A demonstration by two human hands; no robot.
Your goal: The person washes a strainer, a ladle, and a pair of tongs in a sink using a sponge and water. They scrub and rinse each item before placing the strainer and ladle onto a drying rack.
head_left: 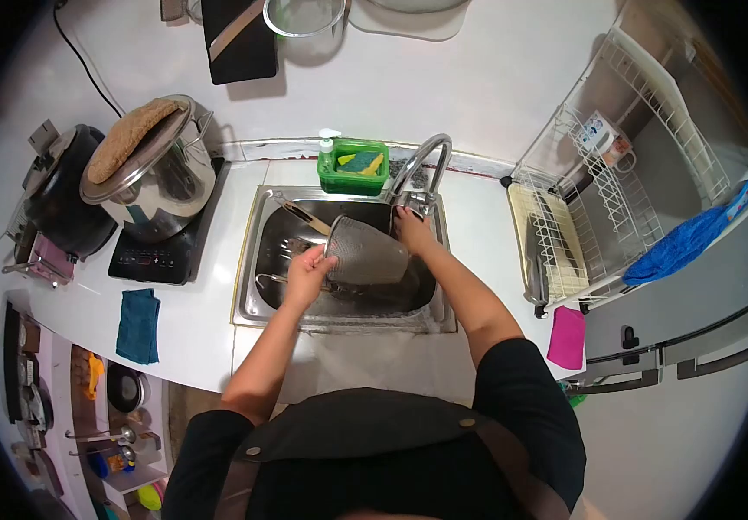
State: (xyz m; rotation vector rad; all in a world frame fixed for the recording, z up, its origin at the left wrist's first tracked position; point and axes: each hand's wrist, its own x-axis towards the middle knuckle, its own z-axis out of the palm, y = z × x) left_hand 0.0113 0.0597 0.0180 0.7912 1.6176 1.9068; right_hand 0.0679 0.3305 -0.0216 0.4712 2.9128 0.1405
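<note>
In my left hand (306, 276) is a grey, mesh-patterned strainer (367, 251), gripped at its rim and tilted on its side over the sink (251, 295). My right hand (410, 227) is at the base of the curved metal faucet (445, 149), its bent fingers closed at the handle, which they partly hide. A utensil with a light wooden handle (309, 217) leans in the basin, left of the strainer. Several shiny metal utensils (274, 279) lie lower in the sink, partly covered by my left hand and the strainer.
Behind the sink stands a green caddy (354, 179) with sponges and a pump bottle (328, 146). To the left, a large steel pot (161, 195) sits on a black induction cooker (153, 260), near a teal cloth (138, 326). A white wire dish rack (599, 191) stands right.
</note>
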